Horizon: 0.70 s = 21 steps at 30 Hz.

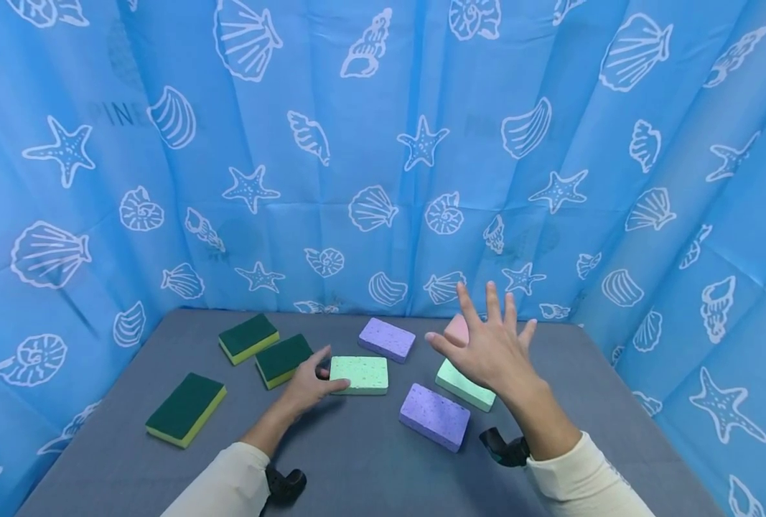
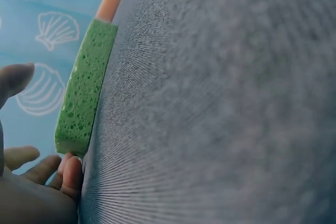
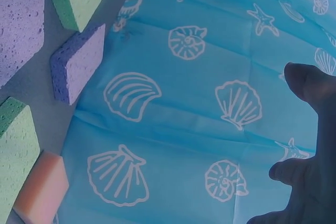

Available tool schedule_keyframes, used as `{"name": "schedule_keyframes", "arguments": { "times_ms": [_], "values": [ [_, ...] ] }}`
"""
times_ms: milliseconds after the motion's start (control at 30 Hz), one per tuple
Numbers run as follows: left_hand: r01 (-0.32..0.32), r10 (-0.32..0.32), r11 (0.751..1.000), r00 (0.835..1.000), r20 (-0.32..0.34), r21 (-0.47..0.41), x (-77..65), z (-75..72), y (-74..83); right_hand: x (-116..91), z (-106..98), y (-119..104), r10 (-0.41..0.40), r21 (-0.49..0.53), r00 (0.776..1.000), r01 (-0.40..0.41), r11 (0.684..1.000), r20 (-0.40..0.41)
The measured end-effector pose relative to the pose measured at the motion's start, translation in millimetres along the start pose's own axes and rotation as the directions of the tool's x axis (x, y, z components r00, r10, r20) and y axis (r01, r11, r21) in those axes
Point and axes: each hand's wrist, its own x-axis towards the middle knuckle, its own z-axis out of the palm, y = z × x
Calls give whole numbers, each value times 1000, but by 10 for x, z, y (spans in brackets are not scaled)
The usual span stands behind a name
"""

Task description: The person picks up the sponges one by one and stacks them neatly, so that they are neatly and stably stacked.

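My left hand (image 1: 306, 382) is at the left end of a light green sponge (image 1: 359, 375) near the middle of the table. In the left wrist view its fingertips come right up to the end of that light green sponge (image 2: 86, 87), while another finger stands apart from it. My right hand (image 1: 495, 350) is raised with fingers spread and holds nothing. In the head view it overlaps a pink sponge (image 1: 456, 330) and stands beyond a second light green sponge (image 1: 463, 385). A purple sponge (image 1: 436, 416) lies left of the right wrist.
Another purple sponge (image 1: 387, 339) lies behind the middle green one. Three yellow sponges with dark green tops, one at the back (image 1: 248, 337), sit on the left. A blue shell-print curtain (image 1: 318, 179) surrounds the grey tabletop (image 1: 357, 467) at back and sides.
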Motion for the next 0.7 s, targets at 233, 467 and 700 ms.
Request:
{"name": "schedule_keyframes", "arguments": {
  "times_ms": [233, 467, 700],
  "values": [
    [14, -17, 996, 999, 36, 88, 15, -17, -33, -16, 31, 3, 6, -7, 1000, -6, 1000, -2],
    [9, -15, 990, 999, 40, 138, 41, -12, -55, -19, 10, 5, 1, 0, 1000, -1, 1000, -17],
    [25, -30, 990, 999, 36, 138, 45, -15, -55, -38, -24, 12, -37, 18, 998, 38, 999, -55]
  ]
}}
